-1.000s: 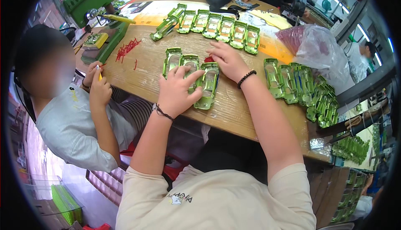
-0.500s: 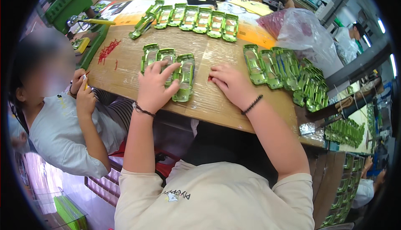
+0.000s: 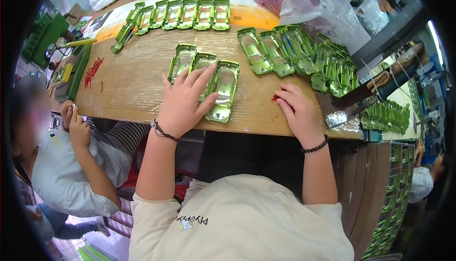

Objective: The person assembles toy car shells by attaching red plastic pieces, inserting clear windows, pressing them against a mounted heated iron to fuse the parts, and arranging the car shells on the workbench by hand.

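My left hand (image 3: 183,102) lies flat with fingers spread on three green metal frames (image 3: 223,90) set side by side on the wooden table (image 3: 137,80). My right hand (image 3: 297,111) rests on the table near its front edge, to the right of those frames. Its fingertips are curled around a small red piece (image 3: 275,98).
A row of green frames (image 3: 187,14) lies at the back. A heap of more frames (image 3: 308,57) sits at the right, beside a clear plastic bag (image 3: 313,4). A person in a light shirt (image 3: 61,166) sits at the left. Red bits (image 3: 92,69) lie beside a green tray (image 3: 78,69).
My right hand has drawn back from the three frames to the table's front right and closed on a red piece. My left hand has stayed on the frames.
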Demonstrator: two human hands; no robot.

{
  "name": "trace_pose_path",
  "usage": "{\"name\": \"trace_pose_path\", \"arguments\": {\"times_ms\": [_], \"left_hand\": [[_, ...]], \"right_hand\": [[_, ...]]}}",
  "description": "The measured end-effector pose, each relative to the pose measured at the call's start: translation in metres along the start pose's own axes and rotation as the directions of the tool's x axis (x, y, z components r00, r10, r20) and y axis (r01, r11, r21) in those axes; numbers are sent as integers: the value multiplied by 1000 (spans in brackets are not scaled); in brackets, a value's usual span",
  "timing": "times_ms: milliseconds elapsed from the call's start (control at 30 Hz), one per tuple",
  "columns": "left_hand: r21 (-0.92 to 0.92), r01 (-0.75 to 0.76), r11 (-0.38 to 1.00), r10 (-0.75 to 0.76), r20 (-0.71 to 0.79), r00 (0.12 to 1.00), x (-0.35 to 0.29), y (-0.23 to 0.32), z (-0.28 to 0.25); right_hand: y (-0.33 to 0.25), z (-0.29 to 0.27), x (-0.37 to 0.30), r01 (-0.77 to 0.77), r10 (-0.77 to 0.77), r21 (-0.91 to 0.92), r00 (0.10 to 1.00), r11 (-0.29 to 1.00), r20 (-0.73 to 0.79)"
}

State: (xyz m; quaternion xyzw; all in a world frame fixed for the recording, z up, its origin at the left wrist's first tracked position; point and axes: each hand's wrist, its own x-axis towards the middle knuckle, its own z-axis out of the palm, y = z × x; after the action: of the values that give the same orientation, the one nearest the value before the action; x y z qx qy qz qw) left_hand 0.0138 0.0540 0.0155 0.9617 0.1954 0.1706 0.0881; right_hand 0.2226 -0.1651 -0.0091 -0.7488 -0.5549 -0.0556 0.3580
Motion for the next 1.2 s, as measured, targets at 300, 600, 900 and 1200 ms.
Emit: {"name": "trace_pose_path", "arguments": {"times_ms": [300,600,900,1200], "left_hand": [[172,50,984,-26,-138,990,2,61,21],[64,13,998,1,-212,977,-19,83,31],[-224,-40,974,3,-163,987,-34,102,19],[-523,-398,754,257,-322,911,-45,125,8]], "right_hand": [[-1,2,6,-115,127,93,984,989,-125],[-6,-6,5,-50,61,53,966,997,-250],[-8,-9,-2,-23,104,244,941,969,-323],[-65,-39,-47,202,83,757,944,621,-320]]}}
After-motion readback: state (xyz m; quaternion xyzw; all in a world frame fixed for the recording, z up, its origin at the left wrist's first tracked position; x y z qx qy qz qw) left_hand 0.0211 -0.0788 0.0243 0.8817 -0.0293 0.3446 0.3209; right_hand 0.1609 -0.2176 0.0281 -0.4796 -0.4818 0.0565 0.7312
